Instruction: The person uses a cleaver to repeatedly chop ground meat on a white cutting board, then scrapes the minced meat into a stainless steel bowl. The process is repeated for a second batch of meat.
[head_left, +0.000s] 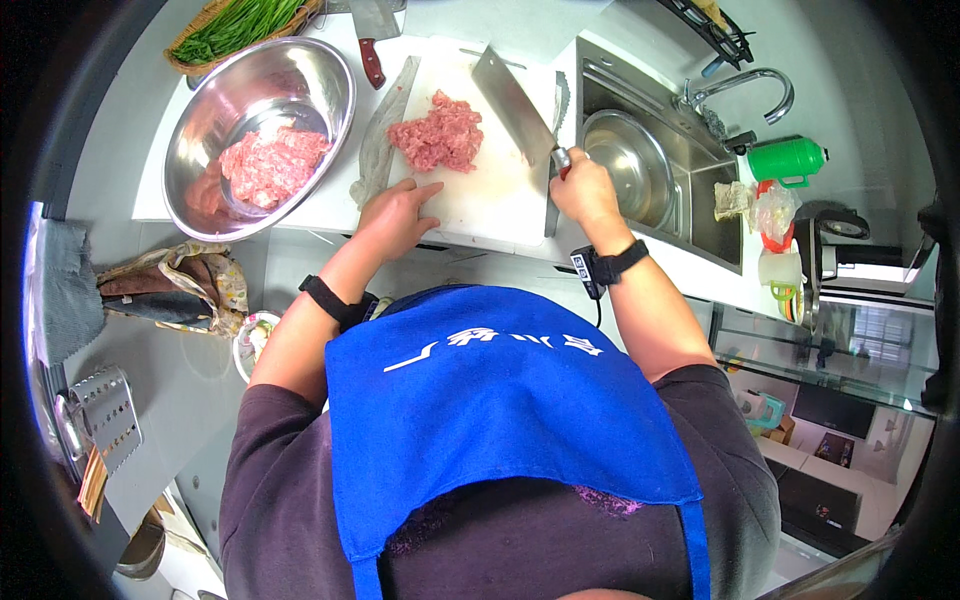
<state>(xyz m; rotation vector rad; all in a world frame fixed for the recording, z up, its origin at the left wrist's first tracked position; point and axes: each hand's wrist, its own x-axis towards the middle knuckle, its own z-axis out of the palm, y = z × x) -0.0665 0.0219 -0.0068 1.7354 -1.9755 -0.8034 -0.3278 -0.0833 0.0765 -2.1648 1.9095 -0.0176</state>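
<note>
My right hand (589, 187) grips the handle of a cleaver (514, 105), whose broad blade slants up and left over the right side of a white cutting board (495, 202). A mound of minced meat (439, 133) lies on the board, left of the blade and apart from it. My left hand (401, 214) rests at the board's near left corner, fingers apart and holding nothing. A grey cloth (379, 135) runs along the board's left edge, just beyond that hand. Further left, a large steel bowl (337, 90) contains more minced meat (274, 165).
A second cleaver (371, 56) with a red handle lies behind the grey cloth. Green stalks fill a wicker basket (187, 56) at the back left. On the right, a sink (705, 217) with a faucet (750, 79) holds a steel basin (630, 165). A green thermos (784, 161) stands past it.
</note>
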